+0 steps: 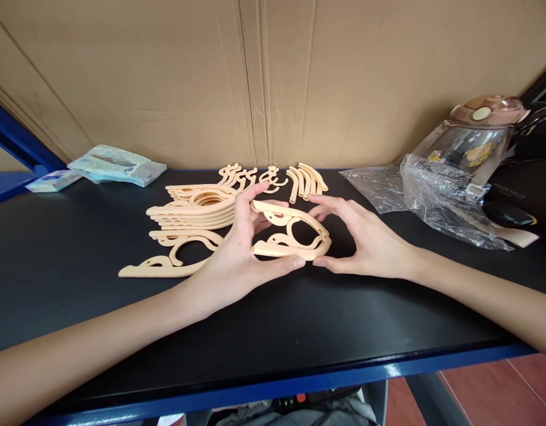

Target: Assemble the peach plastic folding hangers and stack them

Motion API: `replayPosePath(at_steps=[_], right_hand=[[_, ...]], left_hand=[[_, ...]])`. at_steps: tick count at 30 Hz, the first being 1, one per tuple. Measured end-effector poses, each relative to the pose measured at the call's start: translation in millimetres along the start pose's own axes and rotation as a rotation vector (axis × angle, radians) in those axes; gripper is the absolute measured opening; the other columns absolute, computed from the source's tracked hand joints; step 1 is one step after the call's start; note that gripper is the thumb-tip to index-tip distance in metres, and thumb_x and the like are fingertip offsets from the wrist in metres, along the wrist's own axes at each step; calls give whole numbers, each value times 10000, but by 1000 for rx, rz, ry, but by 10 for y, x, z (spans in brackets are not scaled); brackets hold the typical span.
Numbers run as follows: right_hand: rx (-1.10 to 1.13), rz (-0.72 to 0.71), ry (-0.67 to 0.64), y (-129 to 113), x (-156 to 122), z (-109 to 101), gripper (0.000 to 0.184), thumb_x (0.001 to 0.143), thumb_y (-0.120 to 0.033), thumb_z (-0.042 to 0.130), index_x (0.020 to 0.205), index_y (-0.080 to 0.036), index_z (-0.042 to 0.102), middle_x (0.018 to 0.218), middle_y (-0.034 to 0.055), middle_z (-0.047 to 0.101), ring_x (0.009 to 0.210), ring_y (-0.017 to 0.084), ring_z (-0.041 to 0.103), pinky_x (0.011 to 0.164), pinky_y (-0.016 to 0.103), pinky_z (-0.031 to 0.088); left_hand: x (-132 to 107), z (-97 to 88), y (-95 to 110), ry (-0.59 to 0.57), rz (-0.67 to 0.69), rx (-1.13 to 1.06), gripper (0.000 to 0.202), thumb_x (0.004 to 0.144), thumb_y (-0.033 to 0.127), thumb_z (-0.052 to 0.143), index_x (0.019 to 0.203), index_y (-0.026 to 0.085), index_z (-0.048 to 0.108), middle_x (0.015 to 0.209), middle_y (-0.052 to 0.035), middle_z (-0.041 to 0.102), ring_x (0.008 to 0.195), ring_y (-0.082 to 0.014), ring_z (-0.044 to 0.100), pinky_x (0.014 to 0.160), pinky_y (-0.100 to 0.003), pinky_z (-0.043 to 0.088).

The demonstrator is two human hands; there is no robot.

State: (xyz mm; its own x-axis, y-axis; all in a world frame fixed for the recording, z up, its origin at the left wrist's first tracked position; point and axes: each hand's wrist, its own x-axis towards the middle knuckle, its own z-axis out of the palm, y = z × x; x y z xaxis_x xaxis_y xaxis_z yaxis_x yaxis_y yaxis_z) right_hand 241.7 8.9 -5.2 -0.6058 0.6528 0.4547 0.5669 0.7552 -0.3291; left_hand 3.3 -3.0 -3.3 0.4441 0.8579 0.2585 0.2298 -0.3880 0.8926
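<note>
**Both hands on the folded hanger**

Your left hand (237, 254) and right hand (366, 242) grip a peach plastic hanger piece (291, 234) between them, thumbs under and fingers over, just above the black table (77, 254). A stack of hanger pieces (193, 213) lies just left of it, with hooks (255, 176) and curved arms (306, 179) behind. A clear plastic bag (433, 195) and a bottle (472, 139) sit to your right, tissue packs (117, 164) far left.

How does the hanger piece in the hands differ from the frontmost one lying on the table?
The held hanger piece is raised off the table, pinched between left hand and right hand; the frontmost hanger piece lies flat, untouched. The held one looks doubled; the frontmost single. Both are peach plastic.
</note>
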Motion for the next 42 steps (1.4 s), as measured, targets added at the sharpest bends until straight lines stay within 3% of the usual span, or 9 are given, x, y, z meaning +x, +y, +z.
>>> replayPosePath(at_steps=[6, 10, 14, 19, 27, 36, 42], right_hand=[[-159, -108, 24, 60, 0, -16, 786, 754, -372, 720, 1419, -217, 330, 1163, 96, 658, 1071, 286, 623, 969, 487, 447], [-204, -113, 42, 68, 6, -18, 762, 741, -392, 724, 1389, -202, 371, 1133, 99, 662, 1037, 288, 628, 960, 479, 449], [-245, -129, 46, 74, 10, -15, 738, 738, -399, 720, 1363, -170, 400, 1127, 112, 670, 1038, 296, 625, 951, 473, 456], [-269, -155, 58, 85, 2, 9, 684, 754, -411, 704, 1338, -189, 423, 1159, 125, 675, 1030, 309, 634, 928, 485, 459], [-262, -188, 49, 89, -9, 24, 650, 763, -404, 683, 1324, -195, 432, 1143, 115, 684, 985, 295, 644, 925, 481, 451], [-275, -262, 70, 54, -3, 4, 604, 790, -422, 674, 1284, -157, 451, 1103, 115, 696, 972, 275, 643, 914, 452, 454], [-279, -325, 71, 3, -35, -2, 555, 837, -468, 639, 1281, -190, 456, 1167, 111, 696, 990, 273, 650, 938, 466, 434]], left_hand=[[-36, -10, 77, 31, 55, 320, 555, 774, 327, 768, 1222, 276, 443, 1328, -24, 514, 1251, -214, 504, 1076, -382, 424], [-31, -5, 82, 39, 128, 469, 457, 816, 330, 730, 1194, 239, 489, 1283, -41, 500, 1251, -205, 472, 1072, -358, 399], [-16, -13, 62, 28, 165, 590, 494, 821, 343, 724, 1228, 212, 478, 1283, -60, 500, 1235, -225, 476, 1044, -373, 411], [11, -48, 47, 50, 118, 761, 759, 763, 494, 755, 1375, 210, 406, 1216, -68, 570, 1122, -289, 539, 961, -466, 448], [37, -103, 90, -29, 95, 898, 614, 750, 618, 695, 1161, 187, 545, 1139, -83, 557, 1054, -311, 535, 873, -466, 468], [22, -106, 108, -93, 164, 944, 578, 764, 576, 686, 1157, 169, 567, 1127, -76, 578, 1065, -297, 520, 929, -468, 438], [19, -146, 220, -153, 262, 1008, 556, 762, 542, 682, 1157, 166, 571, 1075, -78, 586, 1017, -284, 532, 863, -409, 454]])
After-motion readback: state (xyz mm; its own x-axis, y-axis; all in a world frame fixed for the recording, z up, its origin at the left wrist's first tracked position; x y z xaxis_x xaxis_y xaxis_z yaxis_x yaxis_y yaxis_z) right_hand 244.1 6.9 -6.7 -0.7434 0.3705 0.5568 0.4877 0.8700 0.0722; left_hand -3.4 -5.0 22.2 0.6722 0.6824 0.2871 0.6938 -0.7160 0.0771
